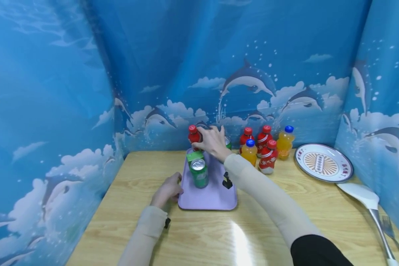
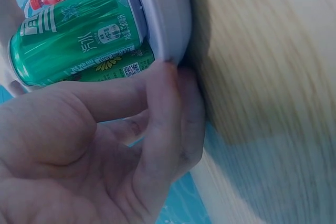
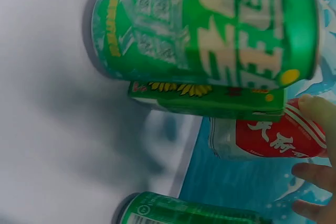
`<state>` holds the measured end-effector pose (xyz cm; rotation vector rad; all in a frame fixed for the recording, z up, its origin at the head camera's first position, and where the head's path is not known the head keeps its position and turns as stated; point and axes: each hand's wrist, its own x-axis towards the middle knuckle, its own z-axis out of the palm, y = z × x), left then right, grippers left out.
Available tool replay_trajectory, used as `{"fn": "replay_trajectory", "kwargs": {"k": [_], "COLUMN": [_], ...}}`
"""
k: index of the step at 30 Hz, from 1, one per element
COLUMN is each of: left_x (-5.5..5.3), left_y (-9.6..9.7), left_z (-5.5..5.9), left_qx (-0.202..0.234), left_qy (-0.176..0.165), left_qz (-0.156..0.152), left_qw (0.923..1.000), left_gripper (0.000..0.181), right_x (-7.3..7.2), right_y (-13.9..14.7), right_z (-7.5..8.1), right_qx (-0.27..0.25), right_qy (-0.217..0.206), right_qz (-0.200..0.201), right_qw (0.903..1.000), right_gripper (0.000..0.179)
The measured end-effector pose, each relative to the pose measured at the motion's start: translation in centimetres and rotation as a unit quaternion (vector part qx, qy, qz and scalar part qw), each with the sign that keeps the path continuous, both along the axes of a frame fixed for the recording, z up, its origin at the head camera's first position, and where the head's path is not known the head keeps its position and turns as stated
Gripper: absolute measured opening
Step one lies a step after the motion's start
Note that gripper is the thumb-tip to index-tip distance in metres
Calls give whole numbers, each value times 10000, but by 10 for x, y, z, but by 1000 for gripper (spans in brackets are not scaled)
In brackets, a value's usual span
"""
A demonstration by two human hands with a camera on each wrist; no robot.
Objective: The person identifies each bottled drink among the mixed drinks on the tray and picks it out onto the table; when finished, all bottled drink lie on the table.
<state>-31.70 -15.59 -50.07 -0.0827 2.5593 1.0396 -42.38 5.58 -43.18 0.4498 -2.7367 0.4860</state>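
Observation:
A lilac tray (image 1: 219,199) lies on the table. On it stand a green soda can (image 1: 199,177), a green carton (image 1: 194,157) right behind it, and another green can (image 1: 228,143) at the far right, partly hidden by my right hand. My right hand (image 1: 216,142) grips a small red-capped bottle (image 1: 193,135) with a red label at the tray's far left. In the right wrist view a fingertip presses the bottle (image 3: 273,137) while other fingers spread apart. My left hand (image 1: 169,190) pinches the tray's left rim; the left wrist view shows its fingertips at the rim (image 2: 176,19).
Right of the tray stand several red-labelled bottles (image 1: 268,159) and orange drink bottles with blue caps (image 1: 285,140). Farther right are a patterned plate (image 1: 324,162), a white-headed serving spoon (image 1: 362,194) and a fork (image 1: 387,225). A blue dolphin curtain (image 1: 173,74) closes off the back and sides.

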Motion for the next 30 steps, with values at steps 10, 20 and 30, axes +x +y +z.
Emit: {"fn": "replay_trajectory", "kwargs": {"k": [10,20,30], "left_x": [0,2,2], "left_y": [0,1,1], "left_z": [0,-3,0], "left_qx": [-35,-81,13], "left_qy": [-67,-29,-8], "left_qz": [37,-12,-26], "left_qw": [10000,10000,10000], "left_gripper": [49,49,48], "right_x": [16,35,55], "right_y": [2,5,14], "right_z": [12,21,44], "right_qx": [-507,-1753,-3123], "right_qy": [235,-148,-758], "right_qz": [354,612,795], "right_qw": [9978,9825,9436], "right_gripper": [65,72,70]}}
